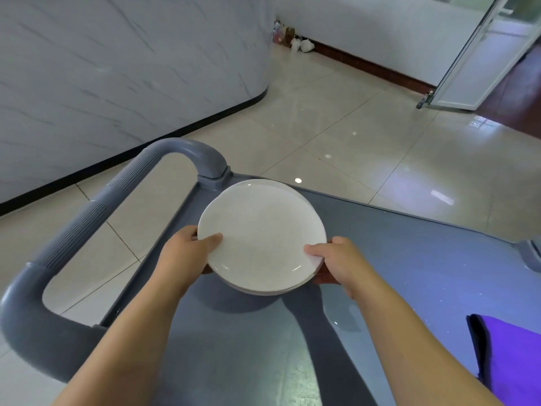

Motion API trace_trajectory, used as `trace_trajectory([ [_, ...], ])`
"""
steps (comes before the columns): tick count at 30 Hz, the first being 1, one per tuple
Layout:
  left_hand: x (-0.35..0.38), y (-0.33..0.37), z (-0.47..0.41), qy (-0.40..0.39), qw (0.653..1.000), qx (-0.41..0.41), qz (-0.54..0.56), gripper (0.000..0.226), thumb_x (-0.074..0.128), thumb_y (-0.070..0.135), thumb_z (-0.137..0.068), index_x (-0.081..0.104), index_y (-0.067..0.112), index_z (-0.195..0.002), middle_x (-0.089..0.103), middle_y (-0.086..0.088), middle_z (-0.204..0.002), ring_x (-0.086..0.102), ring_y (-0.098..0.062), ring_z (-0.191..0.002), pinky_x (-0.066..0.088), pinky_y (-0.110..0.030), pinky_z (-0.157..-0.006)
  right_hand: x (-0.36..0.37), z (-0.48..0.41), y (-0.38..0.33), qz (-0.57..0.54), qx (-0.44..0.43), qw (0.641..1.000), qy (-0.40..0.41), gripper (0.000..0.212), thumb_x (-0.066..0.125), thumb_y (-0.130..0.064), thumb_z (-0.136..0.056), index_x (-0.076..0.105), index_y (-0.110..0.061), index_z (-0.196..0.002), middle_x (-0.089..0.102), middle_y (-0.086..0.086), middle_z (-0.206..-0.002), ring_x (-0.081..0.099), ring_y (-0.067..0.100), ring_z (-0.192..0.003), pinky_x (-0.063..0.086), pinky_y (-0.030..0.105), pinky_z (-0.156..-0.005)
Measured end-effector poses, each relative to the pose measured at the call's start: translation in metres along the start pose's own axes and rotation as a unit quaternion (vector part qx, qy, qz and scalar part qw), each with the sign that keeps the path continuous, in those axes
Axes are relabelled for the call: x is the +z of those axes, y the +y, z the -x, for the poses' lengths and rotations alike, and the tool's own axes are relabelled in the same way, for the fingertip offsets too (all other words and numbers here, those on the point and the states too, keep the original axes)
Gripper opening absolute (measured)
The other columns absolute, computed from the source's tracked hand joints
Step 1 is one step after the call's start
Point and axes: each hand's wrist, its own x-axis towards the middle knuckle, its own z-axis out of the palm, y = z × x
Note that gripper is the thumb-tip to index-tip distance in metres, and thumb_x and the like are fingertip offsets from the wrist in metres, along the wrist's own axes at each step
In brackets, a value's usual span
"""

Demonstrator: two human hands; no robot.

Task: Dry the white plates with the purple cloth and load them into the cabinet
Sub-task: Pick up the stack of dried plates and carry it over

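Note:
A small stack of white plates (260,230) is held just above the grey cart top (409,259), casting a shadow below it. My left hand (187,253) grips the stack's left rim, thumb on top and fingers underneath. On the opposite rim my right hand (333,259) grips the same way. The purple cloth (512,356) lies on the cart top at the lower right, partly cut off by the frame edge. No cabinet is in view.
The cart's grey handle (96,212) loops out to the left. A white marble-patterned wall (117,68) stands beyond it. Glossy tiled floor (366,136) stretches ahead, with a glass door (474,63) at the upper right and small bags (301,43) by the far wall.

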Motion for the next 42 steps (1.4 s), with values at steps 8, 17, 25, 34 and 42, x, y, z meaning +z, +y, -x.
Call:
trace_trajectory([
  [8, 0.006, 0.005, 0.001, 0.020, 0.999, 0.019, -0.027, 0.014, 0.064, 0.020, -0.088, 0.058, 0.011, -0.096, 0.065, -0.009, -0.099, 0.065, -0.028, -0.089, 0.057, -0.038, -0.070, 0.005, -0.014, 0.002, 0.029, -0.035, 0.998, 0.051, 0.034, 0.069, -0.030, -0.072, 0.052, -0.010, -0.095, 0.064, 0.012, -0.102, 0.064, 0.032, -0.094, 0.054, 0.053, -0.087],
  [17, 0.006, 0.002, 0.002, 0.014, 0.998, -0.030, 0.062, 0.011, 0.063, 0.013, -0.088, 0.054, 0.010, -0.093, 0.064, -0.014, -0.106, 0.065, -0.033, -0.093, 0.057, -0.046, -0.079, 0.002, -0.012, -0.009, -0.025, -0.023, 0.999, 0.008, 0.026, 0.068, -0.002, -0.082, 0.055, 0.003, -0.104, 0.065, 0.019, -0.096, 0.064, 0.028, -0.074, 0.056, 0.032, -0.058],
  [25, 0.011, -0.002, 0.008, 0.007, 0.998, -0.029, 0.061, 0.016, 0.067, 0.015, -0.087, 0.053, 0.011, -0.094, 0.064, -0.012, -0.103, 0.066, -0.030, -0.090, 0.059, -0.042, -0.075, -0.003, -0.018, -0.015, -0.019, 0.002, 1.000, 0.024, 0.041, 0.073, -0.004, -0.072, 0.058, 0.006, -0.109, 0.068, 0.023, -0.100, 0.065, 0.030, -0.073, 0.055, 0.030, -0.051],
  [34, 0.005, -0.010, 0.012, -0.016, 0.997, -0.034, 0.067, 0.024, 0.070, 0.012, -0.084, 0.053, 0.009, -0.101, 0.065, -0.013, -0.105, 0.068, -0.031, -0.090, 0.059, -0.045, -0.076, -0.011, -0.013, -0.010, -0.038, 0.023, 0.999, -0.023, 0.025, 0.072, 0.001, -0.075, 0.066, 0.004, -0.099, 0.068, 0.010, -0.074, 0.064, 0.019, -0.057, 0.051, 0.024, -0.049],
  [42, -0.005, -0.014, 0.025, -0.094, 0.987, -0.040, 0.124, 0.030, 0.067, 0.012, -0.078, 0.063, -0.001, -0.105, 0.070, -0.021, -0.103, 0.067, -0.037, -0.095, 0.057, -0.045, -0.081, -0.010, -0.006, 0.001, -0.076, 0.032, 0.994, -0.068, 0.012, 0.071, -0.001, -0.078, 0.064, -0.006, -0.086, 0.069, 0.005, -0.072, 0.064, 0.015, -0.056, 0.050, 0.020, -0.047],
])
